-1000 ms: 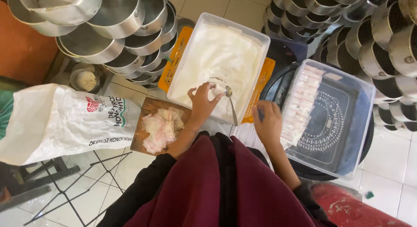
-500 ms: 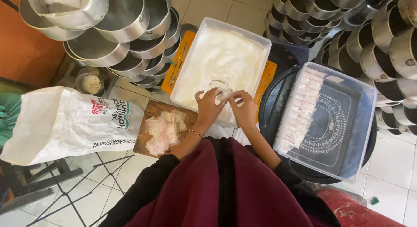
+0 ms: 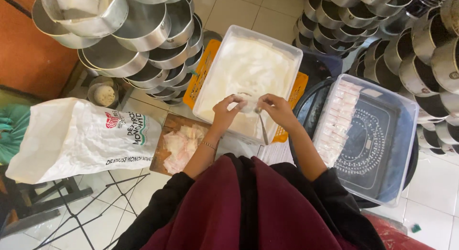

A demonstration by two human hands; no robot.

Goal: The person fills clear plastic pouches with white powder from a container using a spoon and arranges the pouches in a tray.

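Observation:
A white plastic tub [image 3: 282,47] full of white powder stands in front of me on an orange crate. Both hands are over its near edge. My left hand [image 3: 224,110] pinches a small clear plastic sachet [image 3: 248,104]. My right hand [image 3: 278,110] holds the sachet's other side together with a metal spoon [image 3: 262,128] whose handle points down toward me. A pile of empty small sachets [image 3: 180,144] lies on a wooden board by my left forearm.
A clear bin [image 3: 401,135] at right holds rows of filled sachets [image 3: 338,118] along its left wall. A large white sack [image 3: 81,137] lies at left. Stacks of round metal baking tins [image 3: 119,35] crowd the upper left and upper right [image 3: 420,44].
My right hand came back from the clear bin at right to the tub and met my left hand there. Both now hold a sachet over the powder.

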